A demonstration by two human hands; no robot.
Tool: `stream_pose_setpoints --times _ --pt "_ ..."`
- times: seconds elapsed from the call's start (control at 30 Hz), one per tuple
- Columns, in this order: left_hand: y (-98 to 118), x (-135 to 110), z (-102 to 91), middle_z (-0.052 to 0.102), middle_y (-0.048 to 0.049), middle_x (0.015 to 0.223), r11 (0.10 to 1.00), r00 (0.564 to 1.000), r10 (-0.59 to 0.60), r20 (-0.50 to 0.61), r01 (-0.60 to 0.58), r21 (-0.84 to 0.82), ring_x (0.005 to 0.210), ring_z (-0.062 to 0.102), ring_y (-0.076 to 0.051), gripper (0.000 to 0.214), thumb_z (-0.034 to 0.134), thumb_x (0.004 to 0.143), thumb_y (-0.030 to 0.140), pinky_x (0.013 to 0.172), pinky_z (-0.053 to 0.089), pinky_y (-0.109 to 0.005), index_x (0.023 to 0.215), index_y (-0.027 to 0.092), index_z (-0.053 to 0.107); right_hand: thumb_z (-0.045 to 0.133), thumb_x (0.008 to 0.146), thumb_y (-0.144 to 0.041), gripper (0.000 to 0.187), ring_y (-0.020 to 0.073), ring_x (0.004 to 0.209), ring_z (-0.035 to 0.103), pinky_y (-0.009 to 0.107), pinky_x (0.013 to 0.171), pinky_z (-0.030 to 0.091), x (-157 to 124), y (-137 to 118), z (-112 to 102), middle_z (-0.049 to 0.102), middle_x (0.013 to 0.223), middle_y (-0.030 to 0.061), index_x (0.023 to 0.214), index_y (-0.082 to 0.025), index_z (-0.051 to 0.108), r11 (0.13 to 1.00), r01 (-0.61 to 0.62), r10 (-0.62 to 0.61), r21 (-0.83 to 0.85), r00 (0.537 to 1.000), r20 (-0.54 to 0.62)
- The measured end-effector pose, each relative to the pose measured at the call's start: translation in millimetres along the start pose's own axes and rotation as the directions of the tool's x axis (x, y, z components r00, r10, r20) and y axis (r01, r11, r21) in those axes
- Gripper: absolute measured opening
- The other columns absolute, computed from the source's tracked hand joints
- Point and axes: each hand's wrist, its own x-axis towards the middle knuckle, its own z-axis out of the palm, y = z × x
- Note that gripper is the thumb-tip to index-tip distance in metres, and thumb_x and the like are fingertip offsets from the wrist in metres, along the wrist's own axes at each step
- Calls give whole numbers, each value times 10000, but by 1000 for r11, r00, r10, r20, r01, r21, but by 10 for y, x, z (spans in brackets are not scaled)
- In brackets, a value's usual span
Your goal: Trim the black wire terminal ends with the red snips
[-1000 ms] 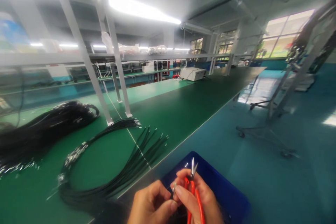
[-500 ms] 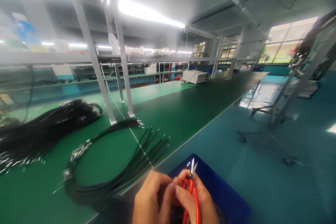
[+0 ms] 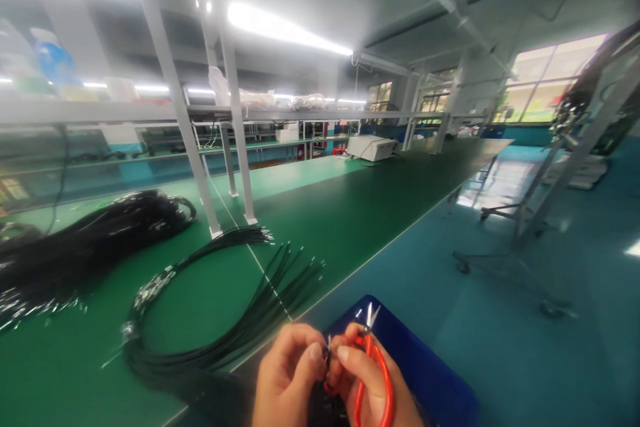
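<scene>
At the bottom centre my right hand is closed around red-handled snips, blades slightly apart and pointing up. My left hand pinches a thin black cable end with a small metal tip, held against my right fingertips. Both hands hover over a blue tray off the table's near edge. A fanned bundle of black cables lies on the green bench just left of my hands.
A bigger heap of black cables lies at the far left. Grey shelf posts rise from the bench. A white box sits far down it. A wheeled metal rack stands on the blue floor to the right.
My hands shifted slightly. The snips' handles have spread and the blades opened a little. My left fingers now pinch the cable tip closer to my right fingertips.
</scene>
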Motion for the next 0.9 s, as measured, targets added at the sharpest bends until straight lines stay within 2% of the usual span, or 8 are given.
stream_pose_setpoints --times 0.13,0.27,0.43,0.5,0.57,0.63,0.77,0.9 --pt "-55 -15 19 557 14 660 969 989 146 12 -145 202 548 536 -130 209 636 806 368 518 441 -231 725 177 607 824 610 -197 258 136 597 590 233 571 485 -12 2 17 671 691 7 770 -195 620 999 -20 20 37 1000 -9" --pt "-101 -23 -42 601 -25 741 856 947 317 43 -305 417 678 581 -165 173 563 843 278 609 456 -246 706 184 611 811 602 -150 240 139 596 601 237 581 499 -4 11 22 689 700 17 749 -195 626 996 -33 36 79 999 -27" --pt "-51 -25 -108 599 -3 711 869 980 196 41 -193 455 654 576 -158 152 528 857 311 625 454 -247 803 189 603 815 588 -168 245 148 585 616 236 567 501 6 40 28 692 663 10 758 -206 642 996 -19 24 84 999 -49" --pt "2 -21 -106 604 -4 709 840 976 205 71 -212 499 634 573 -155 153 529 853 318 601 443 -242 841 187 607 819 586 -179 267 154 603 625 239 569 498 12 43 40 698 687 11 783 -213 641 997 -5 10 78 999 -54" --pt "49 -11 -105 594 -5 689 793 970 214 116 -242 559 612 558 -149 160 531 850 310 583 427 -236 788 183 606 811 593 -179 260 147 595 614 236 567 489 18 37 53 693 692 7 780 -213 635 998 13 -10 61 999 -41" --pt "66 5 -117 588 -9 664 780 979 162 126 -205 591 609 549 -147 213 511 860 317 567 407 -230 724 179 601 793 610 -184 222 129 562 579 223 562 475 22 25 60 663 633 -11 757 -211 628 998 41 -41 43 999 -17" --pt "5 29 -160 635 -15 655 897 981 -42 187 -46 439 594 560 -149 193 561 807 356 532 392 -217 780 168 593 760 657 -233 171 124 551 536 219 568 457 25 -6 59 596 559 -35 745 -208 615 998 58 -58 -3 998 18" --pt "-45 33 -191 548 20 570 926 984 -86 153 22 376 511 442 -99 263 632 761 397 491 333 -195 703 146 581 773 686 -259 200 109 506 499 210 537 423 28 -60 103 590 548 -40 762 -192 601 985 102 -98 -140 994 40"
